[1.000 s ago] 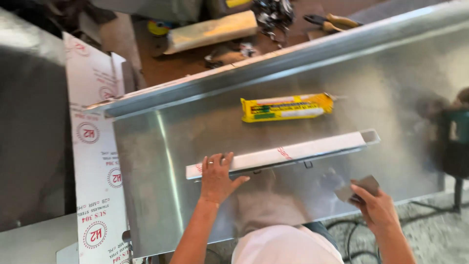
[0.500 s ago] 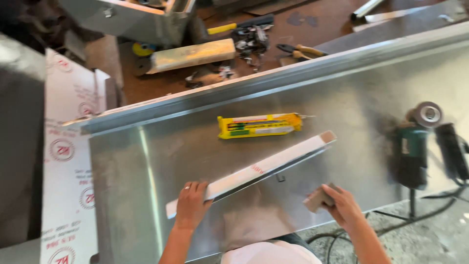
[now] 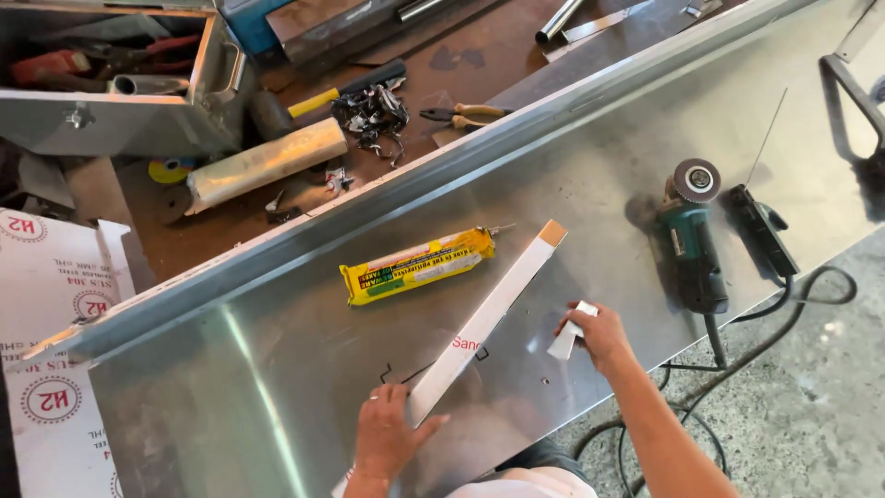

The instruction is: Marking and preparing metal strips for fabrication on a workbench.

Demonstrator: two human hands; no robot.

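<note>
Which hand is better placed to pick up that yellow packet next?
Probably the right hand: the left hand presses on the long white strip, while the right holds only a small white piece. Both sit similarly near the yellow packet.

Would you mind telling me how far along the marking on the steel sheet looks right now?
Done: short black lines already sit on the steel sheet beside the white strip. In hand: the left hand presses the strip down; the right hand holds a small pale block. Left: the angle grinder lies untouched.
</note>
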